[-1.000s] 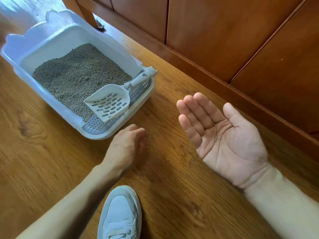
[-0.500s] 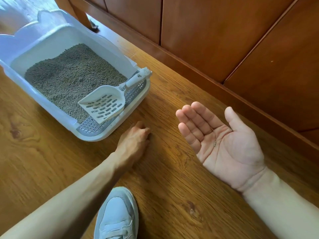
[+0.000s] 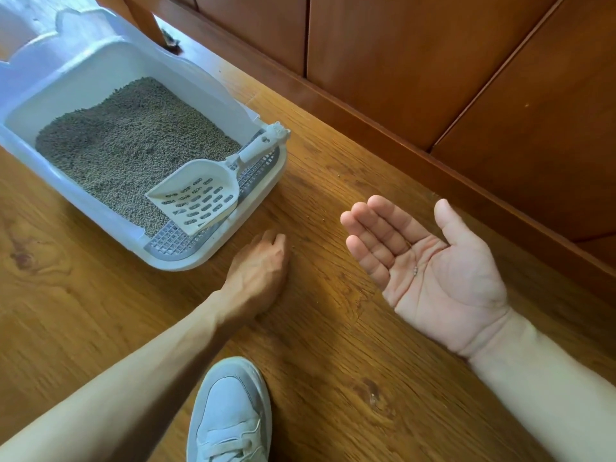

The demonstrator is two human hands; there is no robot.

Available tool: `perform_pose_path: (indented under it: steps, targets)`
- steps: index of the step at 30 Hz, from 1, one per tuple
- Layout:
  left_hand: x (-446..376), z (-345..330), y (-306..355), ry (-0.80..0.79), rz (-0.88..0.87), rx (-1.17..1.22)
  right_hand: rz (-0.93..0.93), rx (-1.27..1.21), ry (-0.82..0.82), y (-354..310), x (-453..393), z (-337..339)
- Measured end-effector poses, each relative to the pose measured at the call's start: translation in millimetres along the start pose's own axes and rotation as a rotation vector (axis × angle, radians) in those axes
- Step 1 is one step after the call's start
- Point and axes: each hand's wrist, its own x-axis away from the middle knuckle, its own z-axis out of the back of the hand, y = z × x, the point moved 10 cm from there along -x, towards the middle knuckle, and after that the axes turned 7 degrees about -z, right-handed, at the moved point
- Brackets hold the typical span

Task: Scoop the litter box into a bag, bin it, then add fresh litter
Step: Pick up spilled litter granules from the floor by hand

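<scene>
The pale litter box (image 3: 213, 258) sits on the wooden floor at the upper left, filled with grey-brown litter (image 3: 133, 145). A white slotted scoop (image 3: 196, 198) rests on the box's near right corner, its handle on the rim. My left hand (image 3: 260, 271) is pressed to the floor just beside that corner, back up and fingers bunched, with the fingertips hidden. My right hand (image 3: 430, 271) hovers palm up with its fingers spread, and a couple of tiny litter pellets (image 3: 415, 270) lie in the palm.
A few stray pellets (image 3: 323, 221) dot the floor between my hands. A wooden cabinet front (image 3: 433, 61) with a baseboard runs diagonally along the right. My white shoe (image 3: 230, 415) is at the bottom centre.
My left hand has crept a little forward along the floor beside the box. My right hand stays palm up with the pellets in it.
</scene>
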Motion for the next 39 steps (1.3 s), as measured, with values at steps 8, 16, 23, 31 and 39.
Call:
perform_pose_path:
  steps: [8,16,23,31,39]
  targets:
    - [17,59,26,0.33,-0.09,0.303,0.008,-0.009,0.05,1,-3,6]
    - [35,140,110,0.527,-0.405,0.408,-0.003,-0.038,0.029,5,-4,5]
    - [38,133,171,0.445,-0.606,0.068,-0.107,0.029,-0.04,12,5,-1]
    - [44,136,184,0.456,-0.622,-0.028,-0.099,0.022,-0.058,8,9,6]
    - [43,127,183,0.419,-0.581,-0.002,-0.106,0.017,-0.12,8,6,5]
